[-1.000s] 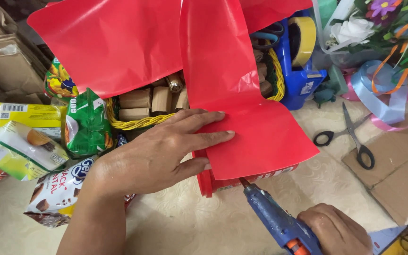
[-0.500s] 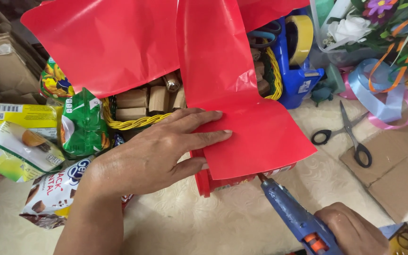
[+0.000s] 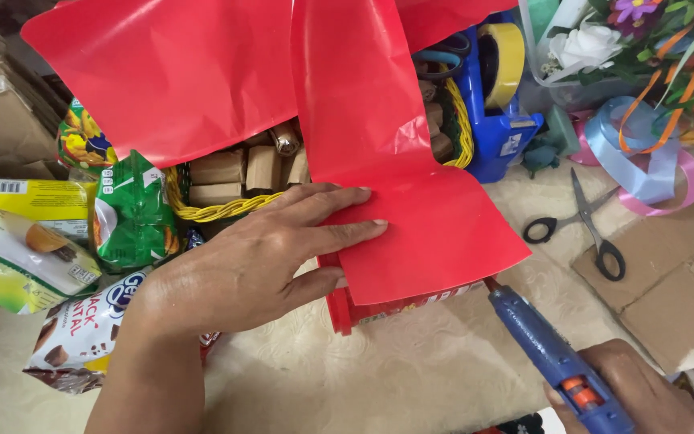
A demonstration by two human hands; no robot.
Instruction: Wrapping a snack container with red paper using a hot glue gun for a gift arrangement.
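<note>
Two bare hands: left hand (image 3: pixel 259 265) flat, fingers spread, pinning glossy red wrapping paper (image 3: pixel 411 217); right hand (image 3: pixel 644 394) grips blue glue gun (image 3: pixel 552 358) (nozzle at paper's edge). Hot glue could burn nearby fingers.

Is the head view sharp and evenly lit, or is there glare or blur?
Head view: sharp throughout, lighting soft and even; mild sheen on the red paper; the left hand casts a faint shadow; the right hand and blue glue gun are cut by the lower edge.
</note>
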